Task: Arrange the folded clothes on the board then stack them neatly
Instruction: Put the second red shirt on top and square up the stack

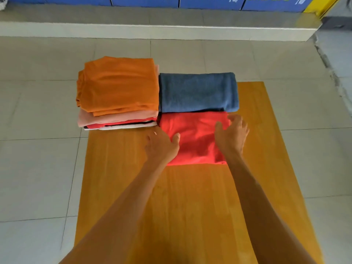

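A wooden board (190, 197) lies on the tiled floor. A folded red garment (196, 138) rests on its far part, just in front of a folded blue garment (198, 92). At the board's far left corner stands a stack of folded clothes (118, 111) with an orange garment (118, 84) on top and pink, red, black and white layers below. My left hand (162, 145) lies at the red garment's left edge with fingers spread. My right hand (231, 134) rests on its right side, fingers apart. Neither hand grips the cloth.
Grey floor tiles (38, 168) surround the board. A low white step (152, 29) runs across the back, with blue boxes (209, 1) standing on it and a yellow frame (322, 6) at the far right.
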Motion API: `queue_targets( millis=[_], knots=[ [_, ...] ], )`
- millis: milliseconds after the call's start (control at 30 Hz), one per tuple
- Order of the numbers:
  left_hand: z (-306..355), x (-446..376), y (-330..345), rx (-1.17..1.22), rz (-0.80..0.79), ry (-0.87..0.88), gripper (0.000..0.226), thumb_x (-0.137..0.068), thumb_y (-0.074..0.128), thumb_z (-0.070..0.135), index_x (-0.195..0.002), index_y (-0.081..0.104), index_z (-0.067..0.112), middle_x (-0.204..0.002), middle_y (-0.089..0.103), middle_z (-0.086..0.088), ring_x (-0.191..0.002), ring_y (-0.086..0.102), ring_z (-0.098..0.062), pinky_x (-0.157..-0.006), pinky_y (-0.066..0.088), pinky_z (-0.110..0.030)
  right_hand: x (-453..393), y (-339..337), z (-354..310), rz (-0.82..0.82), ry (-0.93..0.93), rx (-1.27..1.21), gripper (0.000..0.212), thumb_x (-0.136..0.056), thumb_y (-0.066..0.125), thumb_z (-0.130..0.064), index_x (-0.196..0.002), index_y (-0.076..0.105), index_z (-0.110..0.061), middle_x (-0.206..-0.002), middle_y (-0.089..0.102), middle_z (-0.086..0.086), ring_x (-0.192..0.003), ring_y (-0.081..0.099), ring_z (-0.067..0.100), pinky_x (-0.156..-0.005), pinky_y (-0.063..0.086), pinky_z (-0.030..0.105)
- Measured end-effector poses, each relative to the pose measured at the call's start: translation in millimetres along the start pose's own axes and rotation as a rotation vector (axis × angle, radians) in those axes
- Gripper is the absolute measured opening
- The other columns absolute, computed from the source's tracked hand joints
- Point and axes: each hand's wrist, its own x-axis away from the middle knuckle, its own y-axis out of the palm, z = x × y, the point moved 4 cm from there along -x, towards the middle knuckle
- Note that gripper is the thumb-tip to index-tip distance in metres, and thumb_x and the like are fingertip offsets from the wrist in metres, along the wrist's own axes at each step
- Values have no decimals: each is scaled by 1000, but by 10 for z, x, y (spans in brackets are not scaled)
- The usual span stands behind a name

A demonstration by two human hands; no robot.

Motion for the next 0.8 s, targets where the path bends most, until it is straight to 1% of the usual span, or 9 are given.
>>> queue_targets(
  millis=[33, 100, 167, 233, 367, 500, 600, 667, 800],
  knots=[
    [-18, -8, 59, 47, -34, -34, 76, -90, 46, 60, -137, 39, 0, -138, 46, -21, -125, 48, -37, -100, 43, -49, -12, -12, 93, 6, 62, 51, 52, -88, 63, -34, -133, 51, -10, -138, 50, 16, -129, 42, 37, -107, 37, 53],
    [-17, 4, 121, 249, -69, -115, 66, -88, 47, 64, -109, 56, 2, -102, 64, -11, -92, 62, -28, -74, 50, -37, -16, -14, 266, -55, 186, 142, 67, -89, 61, -45, -141, 41, -8, -145, 42, 17, -135, 37, 39, -106, 34, 56],
    [11, 32, 125, 424, -59, -196, 61, -87, 48, 66, -97, 56, 6, -76, 55, 2, -68, 54, -16, -55, 40, -28, 30, -22, 395, -141, 293, 156, 79, -89, 61, -53, -142, 34, -1, -145, 43, 21, -133, 43, 41, -102, 40, 53],
    [34, 41, 143, 497, -103, -218, 57, -86, 49, 67, -107, 52, 14, -87, 54, 8, -75, 51, -9, -64, 41, -24, 41, -3, 510, -196, 353, 97, 82, -85, 64, -60, -134, 43, 2, -135, 55, 23, -124, 55, 42, -97, 48, 49],
    [-36, 67, 150, 649, -161, -212, 63, -84, 57, 64, -132, 54, 22, -129, 59, 4, -114, 57, -21, -94, 43, -33, 79, 58, 660, -394, 454, -142, 86, -59, 73, -75, -109, 68, -5, -101, 75, 18, -88, 74, 36, -79, 62, 48],
    [-217, 181, 19, 711, -233, -222, 64, -79, 57, 69, -125, 57, 25, -119, 63, 4, -109, 60, -23, -99, 46, -43, 233, -52, 536, -470, 399, -321, 51, -77, 77, -58, -104, 70, -15, -97, 77, 10, -86, 75, 29, -79, 63, 51],
    [-329, 272, -249, 738, -212, -161, 51, -81, 57, 66, -111, 61, 25, -105, 68, 5, -97, 65, -19, -85, 52, -36, 376, -98, 351, -493, 318, -439, 44, -84, 75, -49, -114, 70, -17, -104, 77, 5, -95, 74, 27, -80, 62, 51],
    [-366, 318, -512, 765, -179, -120, 41, -84, 57, 62, -101, 62, 26, -100, 69, 7, -92, 67, -15, -77, 54, -32, 461, -96, 158, -537, 286, -508, 42, -90, 70, -45, -122, 66, -18, -108, 74, 3, -96, 73, 27, -69, 62, 48],
    [-382, 287, -1143, 765, -75, -68, 61, -83, 51, 67, -125, 56, 23, -112, 66, 6, -101, 65, -17, -89, 54, -40, 552, -105, -441, -601, 183, -616, 30, -92, 70, -36, -117, 64, -21, -109, 72, 4, -91, 73, 28, -54, 58, 40]
  ],
)
